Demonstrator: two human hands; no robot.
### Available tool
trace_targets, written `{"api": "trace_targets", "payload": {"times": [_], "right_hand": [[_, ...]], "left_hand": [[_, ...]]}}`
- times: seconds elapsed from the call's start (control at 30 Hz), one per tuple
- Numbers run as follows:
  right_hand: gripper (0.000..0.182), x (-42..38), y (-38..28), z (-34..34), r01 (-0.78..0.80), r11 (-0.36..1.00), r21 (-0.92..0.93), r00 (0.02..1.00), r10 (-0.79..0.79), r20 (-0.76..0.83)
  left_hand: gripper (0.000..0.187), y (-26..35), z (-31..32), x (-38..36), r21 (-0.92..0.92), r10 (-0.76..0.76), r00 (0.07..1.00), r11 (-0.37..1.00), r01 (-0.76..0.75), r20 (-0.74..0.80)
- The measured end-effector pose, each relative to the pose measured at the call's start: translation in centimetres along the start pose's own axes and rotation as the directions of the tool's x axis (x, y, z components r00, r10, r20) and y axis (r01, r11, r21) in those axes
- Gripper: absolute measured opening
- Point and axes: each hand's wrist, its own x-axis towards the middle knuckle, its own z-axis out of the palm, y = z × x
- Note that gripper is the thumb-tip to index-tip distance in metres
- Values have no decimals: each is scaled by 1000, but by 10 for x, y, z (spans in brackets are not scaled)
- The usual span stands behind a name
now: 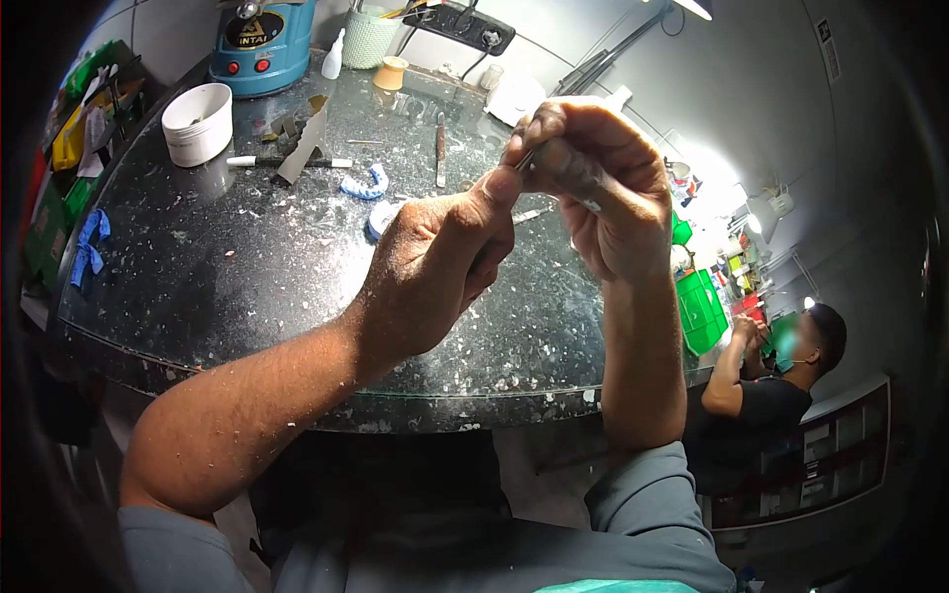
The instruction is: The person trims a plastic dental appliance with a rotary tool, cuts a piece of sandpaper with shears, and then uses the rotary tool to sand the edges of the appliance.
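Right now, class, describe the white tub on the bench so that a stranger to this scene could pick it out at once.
Start at the dark speckled worktable and look to its far left corner, where a blue machine stands. The white tub sits just in front and left of it, above a white pen. It is the only plain white, open round container there, larger than the small beige cup.

Below and left of the raised left hand (440, 262) and right hand (593, 183), the speckled dark glass-topped table (247, 287) lies bare. Beyond them, a blue dental impression (364, 184), a slim metal spatula (441, 148) and a white round plastic cup (198, 124) crowd the way.
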Motion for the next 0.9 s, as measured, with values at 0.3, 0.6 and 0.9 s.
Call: {"api": "trace_targets", "payload": {"times": [0.3, 0.6, 0.9], "right_hand": [[23, 4, -29, 9, -76, 924, -374, 996, 85, 9], [24, -5, -14, 14, -2, 889, -458, 1000, -12, -27], [13, 11, -41, 18, 298, 267, -916, 954, -103, 280]], "left_hand": [[63, 0, -1, 0, -34, -44, 999, 999, 43, -23], [66, 3, -3, 3, -22, -78, 997, 997, 78, -19], [65, -1, -4, 2, -46, -72, 997, 996, 71, -18]]}}
